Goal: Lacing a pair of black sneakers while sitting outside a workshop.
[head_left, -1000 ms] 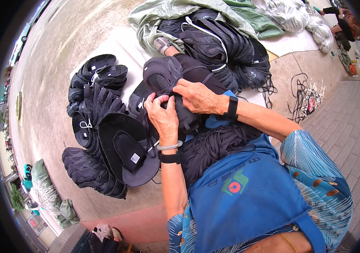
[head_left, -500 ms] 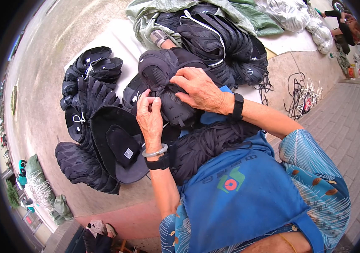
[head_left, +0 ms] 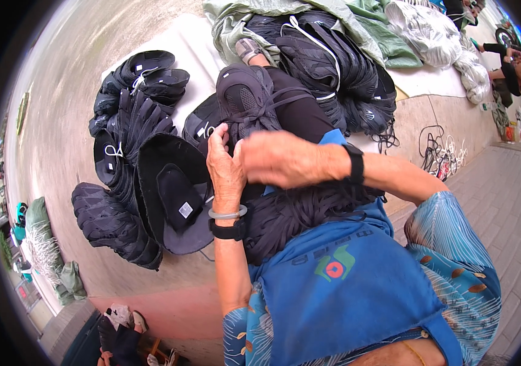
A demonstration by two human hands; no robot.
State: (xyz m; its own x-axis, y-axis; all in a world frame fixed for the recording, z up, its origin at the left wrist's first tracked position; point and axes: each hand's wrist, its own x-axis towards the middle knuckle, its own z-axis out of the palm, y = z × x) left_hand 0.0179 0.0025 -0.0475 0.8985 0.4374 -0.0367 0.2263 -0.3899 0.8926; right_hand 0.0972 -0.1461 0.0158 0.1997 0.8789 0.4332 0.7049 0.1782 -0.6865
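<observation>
A black mesh shoe upper (head_left: 242,91) lies over my raised thigh, with dark lace strands across its middle. At its near edge my left hand (head_left: 225,165) has its fingers bent in and closed on the upper. My right hand (head_left: 288,158) is close beside it, palm down over the near part of the upper. Motion smears its fingers, so what they hold cannot be made out. A heap of loose black shoelaces (head_left: 315,204) rests on my lap, on the blue apron (head_left: 358,280).
Bundled black uppers (head_left: 132,116) lie on the left, near a wide curved black piece (head_left: 178,189) with a white label. Another tied bundle (head_left: 315,61) sits ahead by a green sheet (head_left: 370,30). Loose cords (head_left: 440,152) lie right. A person (head_left: 510,67) is farther off.
My right hand has moved back toward me and left, beside my left hand. The upper's near part is now mostly covered by it. The view has shifted slightly.
</observation>
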